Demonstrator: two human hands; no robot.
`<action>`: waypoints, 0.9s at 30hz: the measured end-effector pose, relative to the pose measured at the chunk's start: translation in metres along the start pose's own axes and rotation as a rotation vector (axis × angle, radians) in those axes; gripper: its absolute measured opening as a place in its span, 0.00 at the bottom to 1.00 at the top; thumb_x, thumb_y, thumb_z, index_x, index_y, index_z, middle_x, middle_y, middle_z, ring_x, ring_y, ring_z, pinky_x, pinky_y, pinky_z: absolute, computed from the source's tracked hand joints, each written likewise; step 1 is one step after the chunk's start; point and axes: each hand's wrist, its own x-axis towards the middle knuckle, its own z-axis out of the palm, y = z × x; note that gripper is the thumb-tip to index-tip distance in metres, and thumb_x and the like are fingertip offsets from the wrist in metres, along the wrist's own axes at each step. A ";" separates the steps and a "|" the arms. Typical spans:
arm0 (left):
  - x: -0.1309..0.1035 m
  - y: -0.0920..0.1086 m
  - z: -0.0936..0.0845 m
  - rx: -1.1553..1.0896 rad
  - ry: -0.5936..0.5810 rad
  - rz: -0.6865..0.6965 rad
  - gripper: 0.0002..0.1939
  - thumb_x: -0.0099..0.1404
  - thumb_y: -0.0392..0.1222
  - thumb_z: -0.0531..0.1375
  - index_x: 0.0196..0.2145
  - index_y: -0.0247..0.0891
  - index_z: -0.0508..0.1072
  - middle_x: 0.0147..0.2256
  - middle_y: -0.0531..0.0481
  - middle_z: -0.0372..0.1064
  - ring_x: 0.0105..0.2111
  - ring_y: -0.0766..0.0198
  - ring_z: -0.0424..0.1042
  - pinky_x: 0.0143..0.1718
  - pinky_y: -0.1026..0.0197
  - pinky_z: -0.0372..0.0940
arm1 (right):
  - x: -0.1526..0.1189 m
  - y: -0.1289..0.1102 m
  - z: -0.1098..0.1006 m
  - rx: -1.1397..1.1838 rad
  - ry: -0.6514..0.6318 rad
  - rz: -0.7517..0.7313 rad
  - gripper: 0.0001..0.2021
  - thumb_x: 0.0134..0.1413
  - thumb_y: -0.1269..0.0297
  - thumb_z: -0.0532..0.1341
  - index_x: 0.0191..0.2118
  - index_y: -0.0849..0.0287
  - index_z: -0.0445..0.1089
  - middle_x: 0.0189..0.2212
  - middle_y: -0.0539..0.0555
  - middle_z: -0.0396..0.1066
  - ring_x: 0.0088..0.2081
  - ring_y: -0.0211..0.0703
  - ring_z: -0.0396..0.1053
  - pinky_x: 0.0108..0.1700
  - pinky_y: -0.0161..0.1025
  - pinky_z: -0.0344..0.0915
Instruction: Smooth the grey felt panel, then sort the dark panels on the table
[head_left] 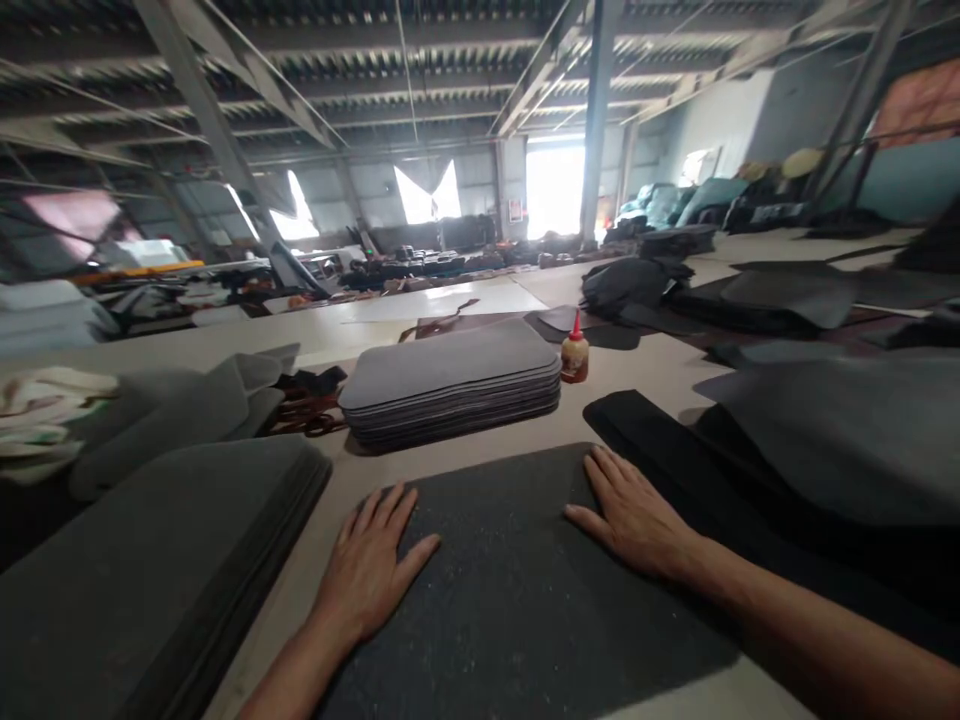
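While both hands lie flat and spread on a dark grey felt sheet (517, 600) in the lower middle of the frame, neither grips anything: the left hand (371, 570) rests with fingers splayed on the sheet's left edge, partly over the bare tan table (480, 440), and the right hand (634, 515) presses palm-down near the sheet's upper right corner. Just above the sheet, across a strip of bare table, stands a neat stack of grey pads (450, 385), and right beside its right end a small glue bottle (575, 357) with a red nozzle; any label on it is too small to read. At lower left a second thick pile of grey sheets (150, 570) lies close beside the left forearm, leaving only a narrow lane of table between. Touching or just under the felt sheet's right edge, a black sheet (645, 425) runs toward the lower right, with a larger grey piece (847, 430) overlapping it at right. Loose grey fabric (195, 400) is heaped at middle left, with dark brown straps (307, 410) between it and the stack. Farther up the frame, the long table carries more dark cut pieces.
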 end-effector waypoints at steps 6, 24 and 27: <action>0.001 0.005 -0.004 -0.007 0.004 -0.005 0.36 0.71 0.64 0.49 0.68 0.40 0.58 0.70 0.45 0.49 0.70 0.44 0.47 0.68 0.36 0.49 | 0.009 -0.001 -0.010 -0.044 -0.036 0.059 0.50 0.64 0.32 0.44 0.67 0.82 0.56 0.67 0.78 0.48 0.69 0.72 0.46 0.69 0.64 0.46; 0.002 0.000 -0.002 0.035 0.005 -0.014 0.37 0.71 0.64 0.49 0.69 0.37 0.57 0.70 0.46 0.49 0.70 0.43 0.46 0.68 0.39 0.50 | 0.036 -0.010 0.000 -0.022 0.024 0.023 0.49 0.65 0.31 0.43 0.65 0.81 0.57 0.66 0.79 0.51 0.68 0.69 0.48 0.68 0.56 0.48; 0.002 0.002 -0.002 0.025 0.040 -0.032 0.37 0.72 0.62 0.49 0.67 0.32 0.59 0.69 0.40 0.52 0.68 0.42 0.51 0.68 0.41 0.52 | 0.035 -0.005 -0.002 -0.030 0.034 0.092 0.48 0.66 0.33 0.43 0.63 0.84 0.58 0.64 0.83 0.53 0.67 0.72 0.50 0.67 0.60 0.49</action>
